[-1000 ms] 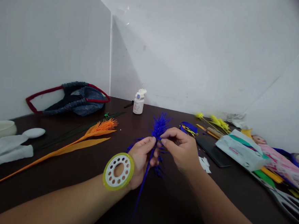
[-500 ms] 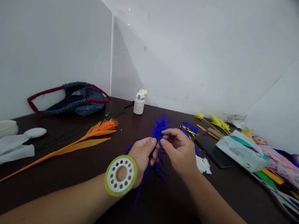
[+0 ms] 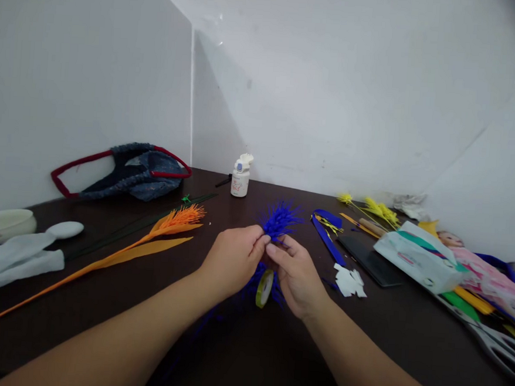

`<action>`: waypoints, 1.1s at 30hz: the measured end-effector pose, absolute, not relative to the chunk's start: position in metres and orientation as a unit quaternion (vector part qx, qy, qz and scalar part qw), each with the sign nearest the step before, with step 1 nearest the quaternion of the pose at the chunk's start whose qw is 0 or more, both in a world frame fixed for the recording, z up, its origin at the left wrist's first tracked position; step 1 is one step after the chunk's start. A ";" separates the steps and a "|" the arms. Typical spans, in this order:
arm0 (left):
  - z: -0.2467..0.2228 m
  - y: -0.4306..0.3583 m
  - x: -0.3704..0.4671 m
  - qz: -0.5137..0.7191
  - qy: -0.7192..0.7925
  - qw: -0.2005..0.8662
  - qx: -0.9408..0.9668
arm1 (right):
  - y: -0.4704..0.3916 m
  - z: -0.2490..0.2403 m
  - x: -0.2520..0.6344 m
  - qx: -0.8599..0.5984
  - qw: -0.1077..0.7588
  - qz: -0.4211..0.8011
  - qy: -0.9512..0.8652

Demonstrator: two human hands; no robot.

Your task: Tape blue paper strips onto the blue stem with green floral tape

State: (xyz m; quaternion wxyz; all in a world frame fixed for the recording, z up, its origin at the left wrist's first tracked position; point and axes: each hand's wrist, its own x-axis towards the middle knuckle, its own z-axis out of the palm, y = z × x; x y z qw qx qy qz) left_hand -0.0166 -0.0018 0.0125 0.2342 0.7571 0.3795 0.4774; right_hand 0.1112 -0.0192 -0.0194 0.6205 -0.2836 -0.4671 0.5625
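A bushy blue flower head [image 3: 281,219] points up and slightly right at the middle of the table. Both hands pinch its base. The fingers of my left hand [image 3: 236,255] are closed on it from the left, thumb and fingertips touching the base. My right hand [image 3: 296,273] grips it from the right, with thumb and forefinger together. Beneath the hands a roll of yellowish tape [image 3: 264,289] is seen nearly edge-on, in front of more blue fringed pieces.
An orange flower stalk [image 3: 178,218] and a white cloth [image 3: 12,258] lie left. Behind stand a white bottle [image 3: 239,180] and a denim bag [image 3: 148,173]. White scraps [image 3: 349,280], a black phone-like slab [image 3: 369,261], a tissue pack [image 3: 420,257] and scissors [image 3: 500,348] lie right.
The tape roll has moved from beside my left wrist to below both hands and turned edge-on. My left hand has rolled over, back upward. The flower head now tilts right.
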 end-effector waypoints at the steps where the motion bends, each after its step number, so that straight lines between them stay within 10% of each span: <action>1: 0.013 -0.002 -0.017 0.478 0.376 0.251 0.753 | -0.018 -0.020 0.112 -0.291 0.620 0.560 -0.465; 26: 0.006 -0.008 -0.005 0.418 0.236 0.694 0.537 | -0.033 -0.004 0.108 -0.273 0.626 0.652 -0.329; 33: 0.007 -0.009 -0.004 0.466 0.262 0.629 0.565 | -0.038 0.001 0.101 -0.254 0.671 0.614 -0.327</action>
